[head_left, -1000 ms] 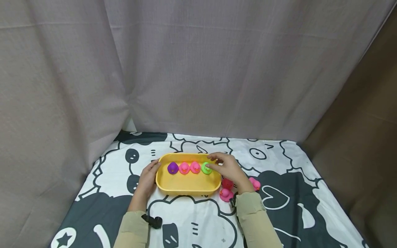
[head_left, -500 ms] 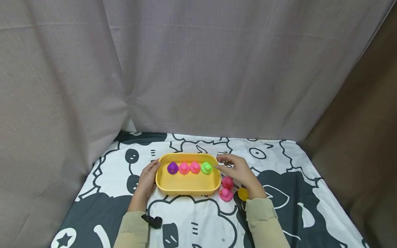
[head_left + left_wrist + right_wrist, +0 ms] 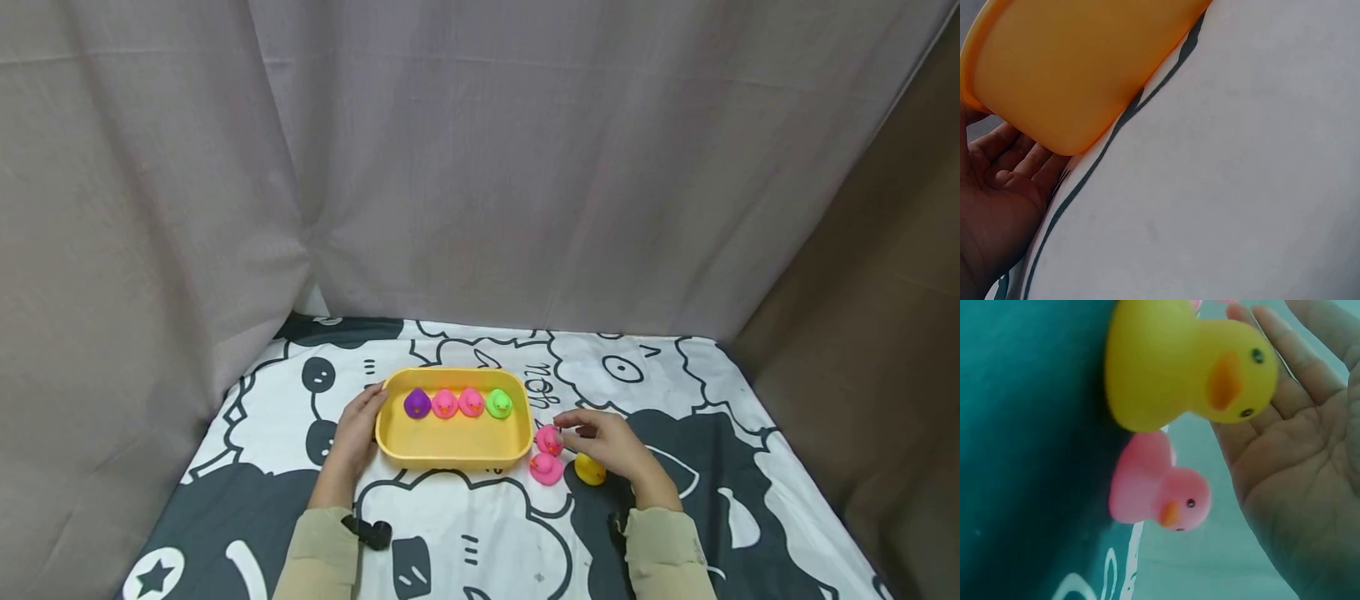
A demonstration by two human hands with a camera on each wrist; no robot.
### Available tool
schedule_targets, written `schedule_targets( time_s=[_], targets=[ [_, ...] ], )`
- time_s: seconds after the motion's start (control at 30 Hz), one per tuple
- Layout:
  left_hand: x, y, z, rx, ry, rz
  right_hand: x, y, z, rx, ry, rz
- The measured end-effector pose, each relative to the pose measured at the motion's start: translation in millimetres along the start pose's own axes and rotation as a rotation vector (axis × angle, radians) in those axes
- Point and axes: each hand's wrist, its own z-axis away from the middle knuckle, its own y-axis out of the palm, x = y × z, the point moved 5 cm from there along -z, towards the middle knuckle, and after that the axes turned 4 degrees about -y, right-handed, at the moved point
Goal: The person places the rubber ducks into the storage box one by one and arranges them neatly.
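Fingers of the right hand (image 3: pixel 617 446) loosely extended, thumb apart, clasping nothing; tips right at the upper pink duck (image 3: pixel 548 438), though whether they touch it cannot be told; lower pink duck (image 3: pixel 546 468) just beside that one, on the person's side of the fingertips; yellow duck (image 3: pixel 591 470) behind the thumb tip, near the palm, upright on the patterned cloth (image 3: pixel 480 521); outer pink duck (image 3: pixel 1159 487) near the yellow one, farther back from the fingertips toward the wrist, seen in the right wrist view; fingers of the left hand (image 3: pixel 356 440) grasp the yellow tray (image 3: pixel 450 446) by its left end; inside it a row of four running away from those fingers: purple duck (image 3: pixel 417 404), first pink duck (image 3: pixel 445 405), second pink duck (image 3: pixel 471 403), green duck (image 3: pixel 499 404), the last nearest the right fingers; back of the fingers, pale left sleeve (image 3: pixel 321 550) and right sleeve (image 3: pixel 666 550); well beyond all fingertips, grey curtain (image 3: pixel 510 183).
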Motion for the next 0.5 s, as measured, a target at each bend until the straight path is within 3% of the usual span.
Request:
schedule_targets(
  time_s=[0.5],
  targets=[
    [0.9, -0.2, -0.9, 0.002, 0.025, -0.004, -15.5, 14.7, -3.1, -0.004, 0.028, -0.029]
  ],
)
